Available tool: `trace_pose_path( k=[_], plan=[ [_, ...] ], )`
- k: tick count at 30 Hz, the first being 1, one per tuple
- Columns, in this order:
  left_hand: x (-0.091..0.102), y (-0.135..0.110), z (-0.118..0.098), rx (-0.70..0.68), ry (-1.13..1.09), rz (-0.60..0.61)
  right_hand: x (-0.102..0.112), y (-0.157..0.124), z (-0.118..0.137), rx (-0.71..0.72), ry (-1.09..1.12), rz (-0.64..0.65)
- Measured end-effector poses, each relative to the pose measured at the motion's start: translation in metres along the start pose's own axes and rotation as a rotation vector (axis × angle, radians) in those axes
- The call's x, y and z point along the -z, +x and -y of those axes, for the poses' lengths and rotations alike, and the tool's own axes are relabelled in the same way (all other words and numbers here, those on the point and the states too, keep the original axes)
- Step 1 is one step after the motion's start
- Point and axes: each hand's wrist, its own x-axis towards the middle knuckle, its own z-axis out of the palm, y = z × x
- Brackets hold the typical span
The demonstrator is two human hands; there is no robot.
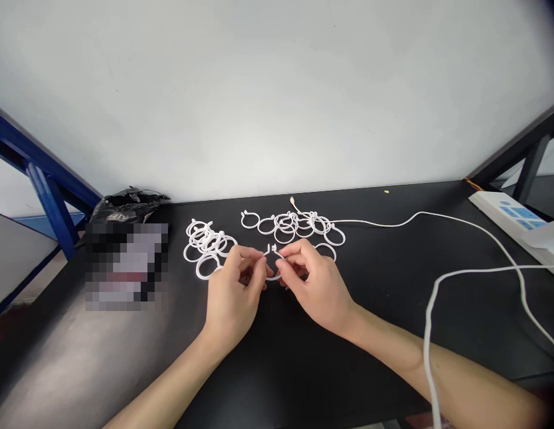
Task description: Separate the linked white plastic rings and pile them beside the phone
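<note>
Between my two hands is a white plastic curtain ring [272,277], its two ends apart and pointing up at the top. My left hand [236,292] pinches the ring's left side between thumb and fingers. On the opposite side, my right hand [316,285] pinches it the same way. Left of my left hand lies a pile of similar white rings [208,241], overlapping one another. A second group of rings [286,226] is spread on the table behind my hands. One more ring [327,253] is partly hidden behind my right hand.
The black table [277,357] meets a pale wall [277,101]. A white cable [370,224] runs right from the rings, and another cable [431,333] crosses over my right forearm. A power strip [512,217] lies at right. A black plastic bag [127,204] and a blurred-out item [129,268] are at left.
</note>
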Motion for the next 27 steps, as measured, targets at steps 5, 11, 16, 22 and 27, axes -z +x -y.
trace_pose_path(
  k=[5,11,16,22,27],
  plan=[
    [0.0,0.001,0.002,-0.007,-0.034,-0.01,-0.003,-0.002,0.001,0.021,0.106,-0.033],
    [0.0,-0.001,0.001,-0.039,-0.039,-0.013,-0.002,-0.004,0.001,0.08,0.123,-0.025],
    [-0.001,-0.006,0.0,-0.115,0.04,-0.085,-0.001,-0.005,0.002,0.096,0.104,-0.033],
    [-0.002,-0.008,0.006,-0.227,0.149,-0.106,-0.001,-0.006,0.001,0.127,0.062,-0.028],
    [0.002,0.006,0.005,-0.174,0.234,-0.091,0.003,0.006,-0.004,0.216,-0.026,0.006]
  ],
)
